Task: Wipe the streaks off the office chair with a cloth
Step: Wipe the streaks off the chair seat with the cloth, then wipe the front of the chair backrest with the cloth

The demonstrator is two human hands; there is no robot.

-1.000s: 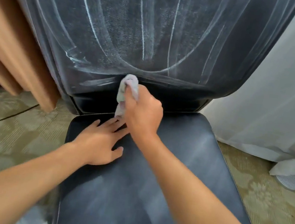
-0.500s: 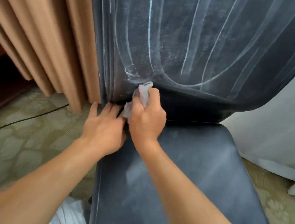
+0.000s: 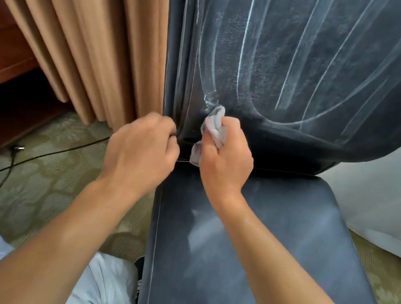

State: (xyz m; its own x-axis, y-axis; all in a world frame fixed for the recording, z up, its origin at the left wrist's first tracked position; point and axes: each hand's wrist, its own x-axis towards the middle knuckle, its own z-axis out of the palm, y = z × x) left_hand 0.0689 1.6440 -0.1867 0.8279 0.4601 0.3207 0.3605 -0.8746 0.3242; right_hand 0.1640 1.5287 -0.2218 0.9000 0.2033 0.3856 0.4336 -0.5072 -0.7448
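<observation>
— Streaks (image 3: 244,43) of white are seen running down the dark backrest (image 3: 306,63) of the office chair (image 3: 285,238). Where is the cloth (image 3: 214,125) held?

— It is bunched in the right hand (image 3: 226,160), fingers wrapped round it, and pressed against the lower backrest, just above the gap before the seat.

— And the left hand (image 3: 141,154)?

— It is placed at the backrest's left edge, fingers curled inward; whether the edge is actually gripped cannot be told, since the fingertips are hidden.

— What is found alongside?

— A tan curtain (image 3: 94,37) is hung left of the chair, and a black cable (image 3: 42,155) is laid across the patterned carpet (image 3: 50,196).
</observation>
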